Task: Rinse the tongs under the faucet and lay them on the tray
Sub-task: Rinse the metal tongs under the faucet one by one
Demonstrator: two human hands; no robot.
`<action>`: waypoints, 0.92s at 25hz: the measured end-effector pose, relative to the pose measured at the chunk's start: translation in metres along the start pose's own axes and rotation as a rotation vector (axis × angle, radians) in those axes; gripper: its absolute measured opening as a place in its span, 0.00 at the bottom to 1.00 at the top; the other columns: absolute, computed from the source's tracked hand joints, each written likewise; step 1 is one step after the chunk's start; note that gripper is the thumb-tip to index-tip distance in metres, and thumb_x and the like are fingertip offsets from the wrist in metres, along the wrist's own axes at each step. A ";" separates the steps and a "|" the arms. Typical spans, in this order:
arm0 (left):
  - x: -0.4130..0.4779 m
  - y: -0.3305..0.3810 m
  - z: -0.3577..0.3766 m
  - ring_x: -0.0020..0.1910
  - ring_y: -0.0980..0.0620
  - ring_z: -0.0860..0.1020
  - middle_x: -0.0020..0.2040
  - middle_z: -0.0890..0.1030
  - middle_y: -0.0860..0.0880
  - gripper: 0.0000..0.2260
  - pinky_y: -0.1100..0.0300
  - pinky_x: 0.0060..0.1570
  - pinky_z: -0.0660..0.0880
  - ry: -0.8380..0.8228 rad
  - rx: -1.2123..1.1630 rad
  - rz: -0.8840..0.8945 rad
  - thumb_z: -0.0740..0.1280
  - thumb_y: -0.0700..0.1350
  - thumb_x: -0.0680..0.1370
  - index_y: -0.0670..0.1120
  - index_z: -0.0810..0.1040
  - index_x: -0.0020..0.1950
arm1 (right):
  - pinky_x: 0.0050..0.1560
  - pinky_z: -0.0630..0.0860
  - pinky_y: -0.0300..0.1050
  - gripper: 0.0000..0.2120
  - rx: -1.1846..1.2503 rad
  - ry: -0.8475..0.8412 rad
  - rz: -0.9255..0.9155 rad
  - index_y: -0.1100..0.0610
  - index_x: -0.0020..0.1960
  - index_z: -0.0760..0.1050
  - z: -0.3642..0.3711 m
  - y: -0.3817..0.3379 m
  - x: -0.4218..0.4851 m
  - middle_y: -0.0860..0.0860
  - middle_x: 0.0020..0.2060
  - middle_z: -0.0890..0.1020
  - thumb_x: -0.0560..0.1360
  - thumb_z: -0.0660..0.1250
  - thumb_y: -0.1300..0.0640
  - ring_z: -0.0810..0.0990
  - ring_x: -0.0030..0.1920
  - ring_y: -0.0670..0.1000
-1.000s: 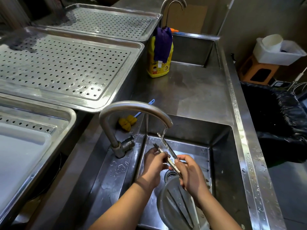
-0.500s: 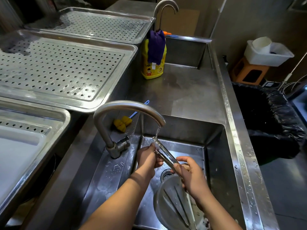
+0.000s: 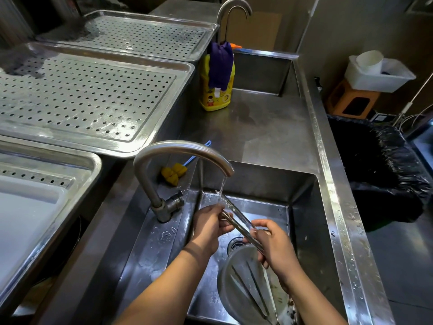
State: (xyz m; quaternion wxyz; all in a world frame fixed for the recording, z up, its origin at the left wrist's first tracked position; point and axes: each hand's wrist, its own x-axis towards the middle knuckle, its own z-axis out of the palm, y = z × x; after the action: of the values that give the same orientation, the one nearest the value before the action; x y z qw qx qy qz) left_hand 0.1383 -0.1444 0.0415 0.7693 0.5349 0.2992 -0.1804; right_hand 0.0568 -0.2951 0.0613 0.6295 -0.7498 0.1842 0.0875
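Observation:
Metal tongs (image 3: pixel 237 218) are held slanted over the sink (image 3: pixel 304 221), their far tips in the water running from the curved faucet (image 3: pixel 185 148). My right hand (image 3: pixel 275 248) grips the near end of the tongs. My left hand (image 3: pixel 209 227) holds one arm of the tongs near the tips, fingers curled round it. A perforated steel tray (image 3: pixel 89 99) lies to the upper left, with another tray (image 3: pixel 145 34) behind it.
A grey bowl (image 3: pixel 236 299) with utensils sits in the sink below my right hand. A yellow detergent bottle (image 3: pixel 216 90) with a purple cloth stands on the counter. A yellow brush (image 3: pixel 174 173) lies behind the faucet. A black-lined bin (image 3: pixel 379 174) stands at the right.
The tongs have slid forward so their tips sit in the stream. My left hand has shifted along the tongs while my right hand keeps its hold.

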 end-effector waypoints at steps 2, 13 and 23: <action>0.003 0.004 -0.002 0.21 0.52 0.76 0.29 0.83 0.46 0.07 0.60 0.24 0.78 0.055 -0.024 0.005 0.64 0.43 0.80 0.42 0.78 0.45 | 0.22 0.67 0.39 0.08 0.006 -0.028 -0.007 0.47 0.52 0.77 0.005 -0.003 0.002 0.52 0.40 0.88 0.74 0.67 0.48 0.74 0.24 0.50; 0.003 0.045 -0.019 0.36 0.51 0.82 0.38 0.83 0.45 0.08 0.57 0.43 0.77 -0.107 -0.212 0.112 0.65 0.32 0.77 0.44 0.79 0.50 | 0.34 0.75 0.44 0.18 -0.400 -0.136 -0.083 0.50 0.43 0.73 0.036 -0.024 0.056 0.49 0.36 0.85 0.78 0.58 0.37 0.82 0.33 0.48; -0.025 0.076 -0.034 0.45 0.49 0.82 0.46 0.83 0.42 0.06 0.53 0.51 0.80 -0.039 -0.188 0.374 0.63 0.33 0.80 0.40 0.77 0.54 | 0.28 0.72 0.36 0.16 -0.185 -0.305 -0.119 0.53 0.35 0.79 0.079 -0.051 0.098 0.53 0.31 0.85 0.75 0.67 0.44 0.79 0.27 0.44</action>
State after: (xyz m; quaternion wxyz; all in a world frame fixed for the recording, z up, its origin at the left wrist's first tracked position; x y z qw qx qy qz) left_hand 0.1558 -0.0866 0.1041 0.8416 0.5033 0.1952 -0.0158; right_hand 0.1747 -0.2272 0.0573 0.5826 -0.7920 0.0331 0.1793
